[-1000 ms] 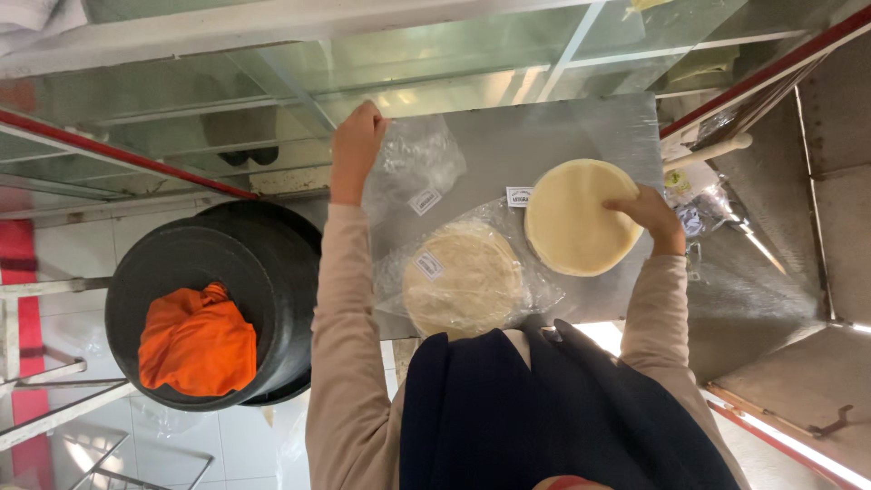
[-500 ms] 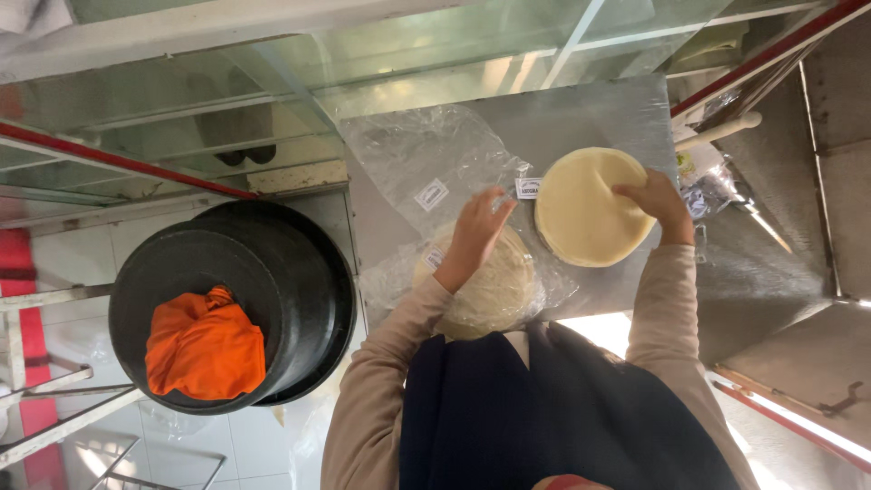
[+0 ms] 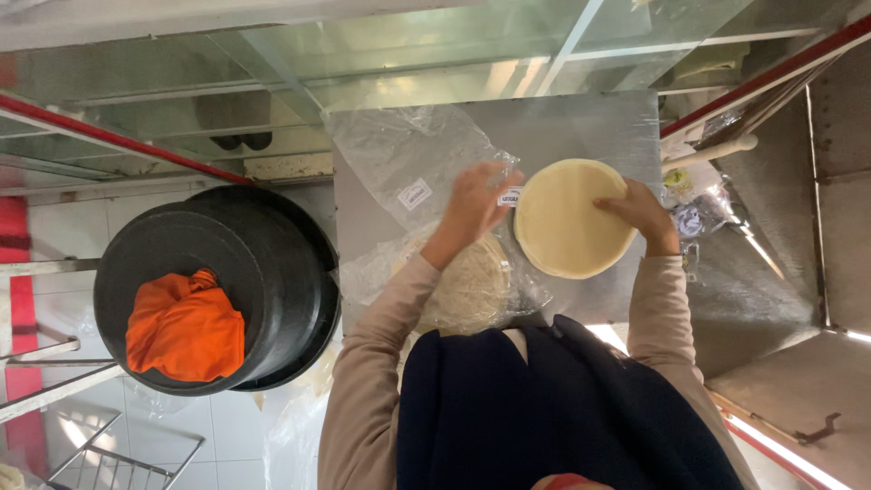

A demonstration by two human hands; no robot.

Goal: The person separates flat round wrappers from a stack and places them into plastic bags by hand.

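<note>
Since the camera looks straight down, what's nearest is a dark apron (image 3: 562, 408) and two beige sleeves, and everything else sits past that. Just beyond the apron, a stack of thin flatbreads in a clear plastic bag (image 3: 472, 286) is laid on the steel counter (image 3: 363, 218), partly covered by the left forearm. The left hand (image 3: 472, 207) is held over the bag's far edge, fingers loosely curled against the crinkled plastic; no firm grip can be made out, so it's more resting than clamped. The right hand (image 3: 642, 213) is laid flat, fingers spread, on the right edge of a pale round dough disc (image 3: 567, 218), which lies on the counter just right of the bag and is not pinched or lifted. The disc looks soft, limp and light, probably easy to stretch or tear, so it would likely be best taken under the rim with flat fingers rather than by one point. The plastic looks slippery. Further out, more loose plastic (image 3: 408, 154) is spread on the counter. Off to the left, an orange cloth (image 3: 181, 327) is bundled inside a big black tub (image 3: 272, 236).
</note>
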